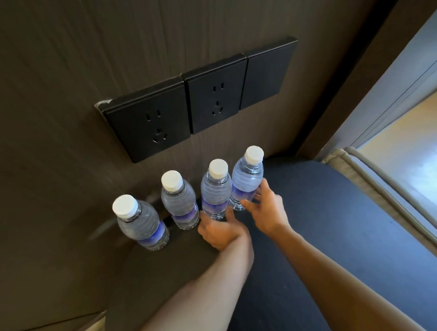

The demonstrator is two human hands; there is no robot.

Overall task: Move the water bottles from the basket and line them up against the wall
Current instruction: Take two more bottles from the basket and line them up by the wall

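Several clear water bottles with white caps and blue labels stand upright in a row along the dark wall. The leftmost bottle (142, 225) and the one beside it (180, 201) stand free. My left hand (222, 229) wraps around the base of the third bottle (215, 190). At the right end of the row, my right hand (265, 209) grips the lower part of the last bottle (247, 176). No basket is in view.
The bottles rest on a dark tabletop (329, 222). Black wall sockets (184, 109) sit on the wall just above them. A beige curtain edge (380, 189) and a bright window lie to the right, past the table's edge.
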